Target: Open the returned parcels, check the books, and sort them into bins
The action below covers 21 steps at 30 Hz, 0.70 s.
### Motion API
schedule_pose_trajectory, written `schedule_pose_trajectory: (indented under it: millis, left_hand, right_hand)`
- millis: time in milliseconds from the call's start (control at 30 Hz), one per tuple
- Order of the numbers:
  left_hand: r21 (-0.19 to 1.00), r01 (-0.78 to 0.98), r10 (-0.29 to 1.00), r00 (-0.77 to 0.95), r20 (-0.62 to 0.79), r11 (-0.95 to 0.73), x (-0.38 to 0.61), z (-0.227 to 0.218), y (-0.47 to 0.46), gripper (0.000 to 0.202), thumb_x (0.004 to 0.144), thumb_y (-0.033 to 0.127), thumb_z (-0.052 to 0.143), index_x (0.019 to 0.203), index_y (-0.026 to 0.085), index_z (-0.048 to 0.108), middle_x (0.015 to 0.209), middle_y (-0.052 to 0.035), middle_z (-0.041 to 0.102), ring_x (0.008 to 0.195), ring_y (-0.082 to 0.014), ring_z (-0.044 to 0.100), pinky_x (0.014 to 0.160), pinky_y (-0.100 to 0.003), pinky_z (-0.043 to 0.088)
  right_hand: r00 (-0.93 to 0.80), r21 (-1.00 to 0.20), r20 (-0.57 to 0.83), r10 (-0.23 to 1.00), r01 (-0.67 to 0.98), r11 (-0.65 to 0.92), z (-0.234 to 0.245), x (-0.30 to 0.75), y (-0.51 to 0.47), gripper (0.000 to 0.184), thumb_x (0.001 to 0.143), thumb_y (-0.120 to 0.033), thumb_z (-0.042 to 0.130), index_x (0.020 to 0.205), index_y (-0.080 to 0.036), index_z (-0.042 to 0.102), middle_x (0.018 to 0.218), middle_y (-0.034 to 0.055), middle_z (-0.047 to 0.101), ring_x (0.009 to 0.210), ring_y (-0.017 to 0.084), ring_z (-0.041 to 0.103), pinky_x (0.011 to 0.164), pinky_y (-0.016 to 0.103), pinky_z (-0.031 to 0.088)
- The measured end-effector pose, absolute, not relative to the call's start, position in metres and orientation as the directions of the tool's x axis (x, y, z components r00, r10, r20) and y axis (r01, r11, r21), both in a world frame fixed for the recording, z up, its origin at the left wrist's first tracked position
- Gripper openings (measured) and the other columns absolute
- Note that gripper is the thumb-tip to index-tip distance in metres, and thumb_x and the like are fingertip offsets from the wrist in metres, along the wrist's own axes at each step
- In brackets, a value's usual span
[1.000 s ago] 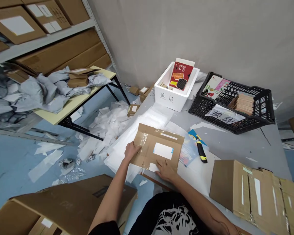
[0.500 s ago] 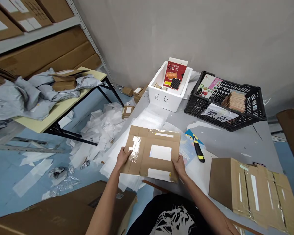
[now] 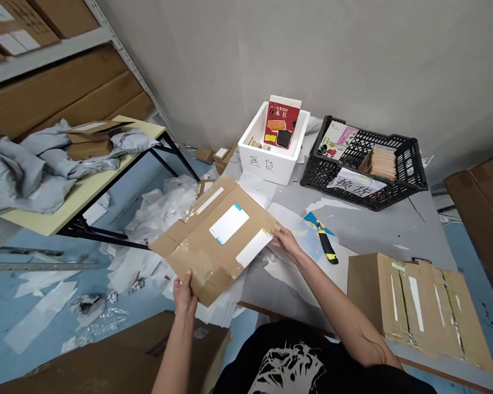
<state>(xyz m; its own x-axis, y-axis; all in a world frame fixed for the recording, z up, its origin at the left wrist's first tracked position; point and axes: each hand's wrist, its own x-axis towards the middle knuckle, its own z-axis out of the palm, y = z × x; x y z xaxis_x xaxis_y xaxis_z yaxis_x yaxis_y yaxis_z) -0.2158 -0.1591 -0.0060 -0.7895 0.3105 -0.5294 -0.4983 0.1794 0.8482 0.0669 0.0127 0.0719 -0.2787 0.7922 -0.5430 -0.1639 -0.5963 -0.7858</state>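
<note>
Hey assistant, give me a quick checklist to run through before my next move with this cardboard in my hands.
1. Both hands on the flattened cardboard mailer: ok. The left hand holds its lower corner, the right hand its right edge.
2. Utility knife away from the hands: ok. It lies apart on the table, right of the right hand.
3. Clear tape lying flat: not ok. It looks wrinkled near the lower corner.
4. White label readable: cannot tell. No print shows at this view.
5. Mailer resting on the table: not ok. It is lifted, and its left part extends past the table's edge.
</note>
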Motion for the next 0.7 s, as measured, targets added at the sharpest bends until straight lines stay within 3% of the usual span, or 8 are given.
schedule_pose_trajectory:
  millis: [67, 133, 200, 333, 433, 567, 700]
  left_hand:
    - [0.842, -0.499, 0.241, -0.808, -0.537, 0.204, -0.201, -0.017, -0.157, 0.025, 0.067, 0.025, 0.066, 0.08, 0.02, 0.046, 0.075, 0.0039, 0.061, 0.062, -0.0099, 0.059, 0.067, -0.029, 0.054]
    - [0.845, -0.486, 0.188, -0.829, -0.527, 0.224, -0.189, -0.028, -0.156, 0.025, 0.068, 0.026, 0.064, 0.078, 0.02, 0.042, 0.075, 0.0041, 0.06, 0.063, -0.0097, 0.059, 0.068, -0.03, 0.054]
    - [0.845, -0.473, 0.155, -0.842, -0.517, 0.25, -0.181, -0.04, -0.155, 0.025, 0.069, 0.025, 0.062, 0.077, 0.021, 0.039, 0.076, 0.0046, 0.058, 0.065, -0.0098, 0.059, 0.07, -0.03, 0.054]
    - [0.823, -0.444, 0.121, -0.851, -0.511, 0.356, -0.174, -0.061, -0.157, 0.023, 0.067, 0.022, 0.06, 0.074, 0.021, 0.038, 0.072, 0.0036, 0.054, 0.07, -0.0143, 0.061, 0.072, -0.036, 0.054]
    - [0.802, -0.405, 0.123, -0.857, -0.5, 0.439, -0.175, -0.071, -0.159, 0.025, 0.065, 0.021, 0.061, 0.074, 0.021, 0.038, 0.072, 0.0021, 0.052, 0.077, -0.0186, 0.062, 0.077, -0.04, 0.053]
    - [0.778, -0.325, 0.136, -0.877, -0.461, 0.537, -0.181, -0.074, -0.161, 0.045, 0.058, 0.019, 0.067, 0.078, 0.025, 0.027, 0.078, 0.0023, 0.049, 0.088, -0.0219, 0.06, 0.082, -0.044, 0.051]
    - [0.764, -0.148, 0.259, -0.886, -0.384, 0.628, -0.183, -0.066, -0.166, 0.056, 0.055, 0.021, 0.068, 0.08, 0.028, 0.019, 0.083, 0.0014, 0.045, 0.098, -0.0291, 0.054, 0.086, -0.055, 0.047]
  right_hand:
    - [-0.235, -0.757, -0.571, 0.787, -0.221, -0.615, 0.06, 0.06, 0.021, 0.041, 0.074, -0.057, 0.06, 0.096, -0.022, 0.061, 0.097, 0.0048, 0.071, 0.088, 0.019, 0.068, 0.075, 0.031, 0.054]
    - [-0.201, -0.729, -0.61, 0.766, -0.237, -0.642, 0.046, 0.059, 0.021, 0.05, 0.086, -0.063, 0.034, 0.099, -0.021, 0.06, 0.102, 0.0083, 0.07, 0.094, 0.019, 0.067, 0.079, 0.033, 0.053]
    - [-0.126, -0.74, -0.647, 0.752, -0.131, -0.659, 0.029, 0.064, 0.013, 0.058, 0.09, -0.059, 0.017, 0.098, -0.02, 0.059, 0.103, 0.0109, 0.07, 0.096, 0.019, 0.067, 0.079, 0.034, 0.053]
    - [0.013, -0.757, -0.637, 0.771, 0.175, -0.629, -0.001, 0.082, -0.021, 0.033, 0.086, -0.045, 0.037, 0.09, -0.02, 0.059, 0.098, 0.0099, 0.071, 0.088, 0.019, 0.068, 0.074, 0.033, 0.053]
    - [0.047, -0.757, -0.614, 0.788, 0.248, -0.604, -0.01, 0.097, -0.045, 0.019, 0.078, -0.035, 0.049, 0.084, -0.021, 0.059, 0.09, 0.0062, 0.071, 0.082, 0.02, 0.068, 0.073, 0.035, 0.053]
    - [0.068, -0.793, -0.539, 0.839, 0.293, -0.533, -0.001, 0.117, -0.066, 0.019, 0.075, -0.033, 0.051, 0.086, -0.022, 0.061, 0.094, 0.0063, 0.071, 0.083, 0.021, 0.067, 0.08, 0.038, 0.051]
    - [0.1, -0.877, -0.322, 0.942, 0.343, -0.336, 0.022, 0.141, -0.083, 0.029, 0.08, -0.04, 0.047, 0.097, -0.022, 0.061, 0.102, 0.0087, 0.07, 0.085, 0.022, 0.067, 0.079, 0.04, 0.052]
